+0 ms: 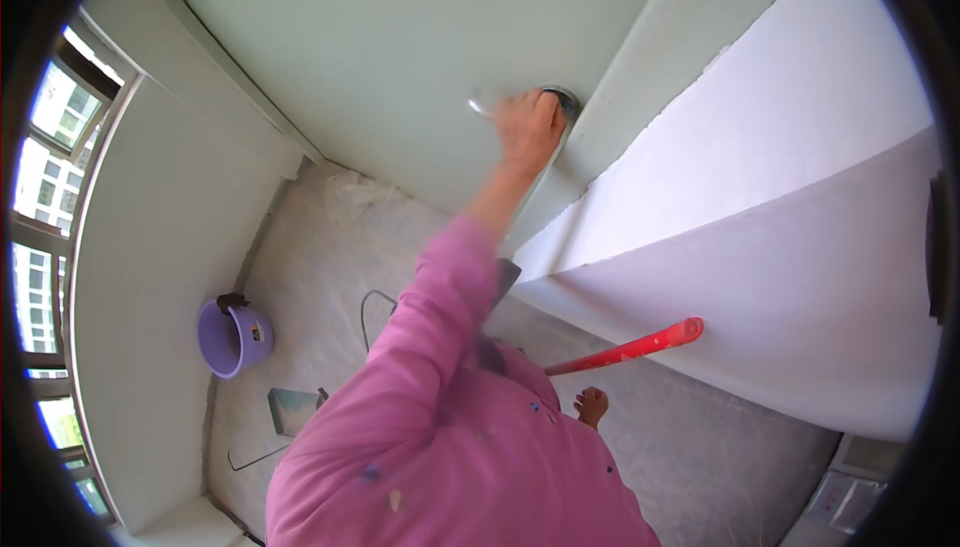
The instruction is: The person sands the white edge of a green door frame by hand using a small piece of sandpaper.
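Observation:
My left arm, in a pink sleeve with paint spots, stretches up to a pale green door. My left hand is closed round the metal door handle, whose tip shows blurred left of the fingers. Its round base sits close to the door's right edge. Low on the right side of my body hangs my right hand, its fingers loosely bent and somewhat apart, with nothing visible in them. Near it a red pole with pale smears slants out from beside my body; its lower part is hidden.
A purple bucket with a dark cloth-like thing on its rim stands by the left wall. Nearby lies a flat greenish-grey plate. A bent grey wire shows beside my arm. Crumpled plastic film lies near the door's bottom.

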The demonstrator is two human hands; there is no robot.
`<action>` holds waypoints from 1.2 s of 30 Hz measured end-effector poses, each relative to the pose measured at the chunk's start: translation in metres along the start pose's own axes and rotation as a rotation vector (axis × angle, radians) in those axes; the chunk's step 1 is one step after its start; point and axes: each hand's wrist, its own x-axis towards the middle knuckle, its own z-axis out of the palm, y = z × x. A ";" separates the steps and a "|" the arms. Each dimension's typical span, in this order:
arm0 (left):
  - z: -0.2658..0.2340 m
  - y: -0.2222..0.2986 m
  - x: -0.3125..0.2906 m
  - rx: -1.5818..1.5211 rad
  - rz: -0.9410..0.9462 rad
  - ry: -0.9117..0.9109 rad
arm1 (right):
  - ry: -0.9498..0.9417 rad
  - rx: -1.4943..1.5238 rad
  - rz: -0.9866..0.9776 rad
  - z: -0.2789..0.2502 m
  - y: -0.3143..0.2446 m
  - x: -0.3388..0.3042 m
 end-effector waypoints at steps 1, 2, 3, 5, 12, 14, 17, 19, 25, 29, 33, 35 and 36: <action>-0.002 -0.003 -0.001 -0.002 0.000 -0.002 | -0.010 -0.010 -0.008 0.000 0.000 -0.001; -0.004 -0.005 -0.003 -0.040 0.032 -0.017 | -0.009 -0.009 -0.006 0.001 -0.001 -0.001; -0.006 -0.007 -0.004 -0.082 0.064 -0.033 | -0.006 0.003 0.024 0.002 -0.003 -0.002; -0.011 -0.009 -0.003 -0.114 0.072 -0.044 | -0.003 0.015 0.055 0.002 -0.003 -0.003; -0.020 -0.009 -0.001 -0.099 0.028 -0.170 | -0.025 0.098 0.119 0.012 0.002 -0.007; -0.019 -0.008 0.001 -0.084 0.018 -0.206 | -0.039 0.112 0.121 0.014 0.007 -0.006; -0.018 -0.012 0.001 -0.078 0.023 -0.244 | -0.037 0.120 0.106 0.020 0.006 -0.008; -0.017 -0.016 0.001 -0.100 0.046 -0.253 | -0.070 0.009 0.091 0.023 0.002 -0.014; -0.038 -0.033 0.015 -0.255 0.204 -0.506 | -0.060 0.092 0.187 0.034 0.023 -0.044; -0.049 -0.039 0.028 -0.283 0.249 -0.705 | -0.069 0.156 0.236 0.064 0.034 -0.081; -0.050 -0.044 0.036 -0.317 0.253 -0.869 | -0.266 -0.059 -0.031 0.125 -0.013 -0.107; -0.046 -0.047 0.036 -0.306 0.288 -0.905 | -0.325 -0.112 -0.155 0.157 -0.053 -0.118; -0.044 -0.049 0.037 -0.271 0.293 -0.926 | -0.349 -0.172 -0.255 0.174 -0.079 -0.123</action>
